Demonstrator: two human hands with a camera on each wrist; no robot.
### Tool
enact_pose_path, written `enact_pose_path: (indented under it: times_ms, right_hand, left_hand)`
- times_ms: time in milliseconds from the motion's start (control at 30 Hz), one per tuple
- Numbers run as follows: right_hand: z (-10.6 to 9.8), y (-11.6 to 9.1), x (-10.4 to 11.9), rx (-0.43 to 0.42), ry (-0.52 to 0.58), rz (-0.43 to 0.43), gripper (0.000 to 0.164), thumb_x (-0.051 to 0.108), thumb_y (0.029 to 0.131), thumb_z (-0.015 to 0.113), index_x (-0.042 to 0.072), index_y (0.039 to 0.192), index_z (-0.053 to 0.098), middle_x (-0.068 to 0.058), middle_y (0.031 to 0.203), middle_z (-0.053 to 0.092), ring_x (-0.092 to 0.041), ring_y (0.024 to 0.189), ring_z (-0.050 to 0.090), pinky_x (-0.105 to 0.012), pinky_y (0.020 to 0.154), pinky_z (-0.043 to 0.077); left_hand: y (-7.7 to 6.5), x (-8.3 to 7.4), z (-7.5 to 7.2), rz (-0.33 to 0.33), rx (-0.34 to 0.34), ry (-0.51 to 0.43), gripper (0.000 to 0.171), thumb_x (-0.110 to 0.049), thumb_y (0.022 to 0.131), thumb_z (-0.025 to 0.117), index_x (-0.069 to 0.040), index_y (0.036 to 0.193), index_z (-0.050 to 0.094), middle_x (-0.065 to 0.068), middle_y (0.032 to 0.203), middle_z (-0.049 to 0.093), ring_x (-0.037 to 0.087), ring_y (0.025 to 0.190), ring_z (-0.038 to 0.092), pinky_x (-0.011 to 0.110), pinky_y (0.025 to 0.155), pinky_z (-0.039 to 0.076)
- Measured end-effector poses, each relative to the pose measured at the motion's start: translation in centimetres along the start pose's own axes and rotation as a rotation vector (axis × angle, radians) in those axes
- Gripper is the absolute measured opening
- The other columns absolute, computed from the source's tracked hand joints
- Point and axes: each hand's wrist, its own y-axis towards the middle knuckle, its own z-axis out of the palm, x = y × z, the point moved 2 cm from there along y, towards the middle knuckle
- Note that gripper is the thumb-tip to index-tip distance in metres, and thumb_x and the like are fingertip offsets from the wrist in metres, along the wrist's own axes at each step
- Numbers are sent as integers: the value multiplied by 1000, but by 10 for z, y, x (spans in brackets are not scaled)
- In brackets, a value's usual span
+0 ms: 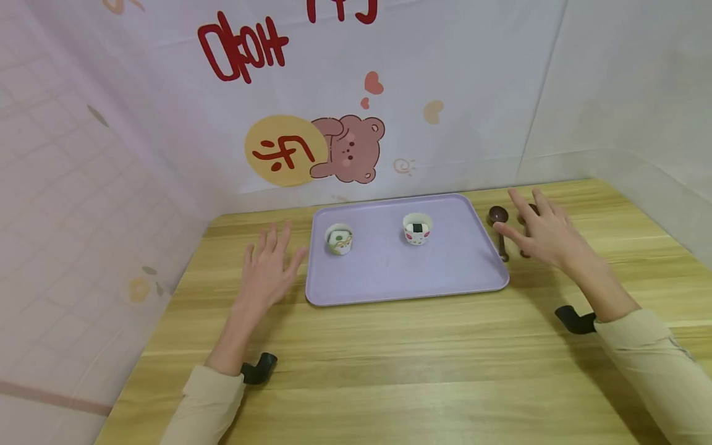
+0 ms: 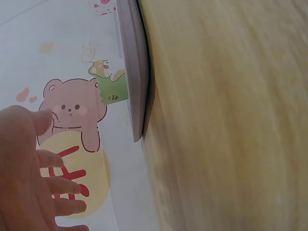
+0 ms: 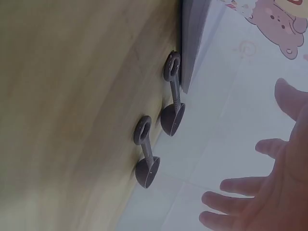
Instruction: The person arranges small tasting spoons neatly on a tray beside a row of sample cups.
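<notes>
In the head view, my left hand (image 1: 267,269) hovers beside the left edge of a lilac tray (image 1: 367,272), fingers spread and holding nothing. My right hand (image 1: 545,235) hangs with spread fingers over two dark brown measuring spoons (image 1: 499,214) on the table right of the tray. It partly hides the farther-right one, but the right wrist view shows both: one spoon (image 3: 173,118) close to the tray, the other spoon (image 3: 147,172) apart from it. On the tray stand two small patterned paper cups. The left cup (image 1: 342,247) holds a white piece with a green dot; the right cup (image 1: 417,237) holds a white piece with a black band.
The tray lies toward the back of a wood-grain table (image 1: 389,358). Behind it hangs a white cloth (image 1: 461,74) printed with a pink bear and red characters. More pale cloth (image 1: 83,185) closes off the left side. Black wrist mounts (image 1: 259,369) poke out near both sleeves.
</notes>
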Motion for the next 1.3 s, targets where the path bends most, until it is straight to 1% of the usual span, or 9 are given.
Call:
enact_pose_path:
  times_ms: [100,200,267,333,467,533,733,933,1300]
  right_hand:
    - [0,3,-3,-9,13,-7,83,54,105,44,10,163,4,-44,155,6,-71,132,17,-80,103,18]
    - [0,5,-4,-22,28,-25,83,50,105,46,4,162,7,-44,147,22,-66,126,33,-77,99,28]
    - [0,6,-4,-24,44,-31,82,48,106,46,2,161,7,-43,141,29,-63,121,38,-76,96,32]
    - [0,7,-4,-19,67,-25,83,48,106,46,1,161,5,-44,139,30,-62,120,38,-76,96,32]
    - [-2,8,-7,19,98,4,85,49,106,43,0,161,0,-49,147,18,-68,129,27,-79,100,25]
    - [-2,9,-8,27,109,12,85,50,106,43,-1,160,1,-50,148,16,-68,130,25,-79,101,23]
    - [2,12,-9,32,148,7,84,47,106,47,-11,156,11,-47,142,30,-64,134,24,-76,104,22]
    - [7,14,-10,42,151,3,80,42,106,49,-15,152,19,-48,133,39,-63,126,33,-76,99,29]
    - [13,22,-9,44,164,-4,75,33,107,51,-25,145,23,-47,122,49,-58,112,51,-69,92,42]
  left_hand:
    - [2,0,0,10,-27,-16,74,-56,107,30,-10,163,16,23,164,14,45,150,11,64,118,6]
    - [3,0,0,16,-44,-29,74,-54,107,33,-7,162,19,25,163,19,46,149,15,65,117,11]
    - [4,-1,0,16,-44,-42,73,-54,107,34,-7,161,20,26,162,21,46,149,17,65,117,13]
    - [5,-1,0,14,-42,-56,72,-52,107,36,-6,161,20,27,161,24,47,148,20,66,116,16]
    - [7,-1,-1,6,-36,-87,70,-48,108,39,-5,161,21,31,157,28,50,143,28,66,115,19]
    - [8,-1,-1,-1,-31,-101,70,-46,108,40,-5,161,21,32,157,29,51,141,31,66,114,21]
    - [11,0,1,-16,-25,-130,69,-44,108,42,-5,161,21,31,156,31,49,142,32,65,114,23]
    - [12,-1,4,-37,-1,-192,67,-42,108,43,-3,159,26,30,156,31,49,142,31,64,114,25]
    - [14,2,9,-67,46,-281,64,-37,108,45,-2,158,27,28,158,29,47,145,26,62,115,23]
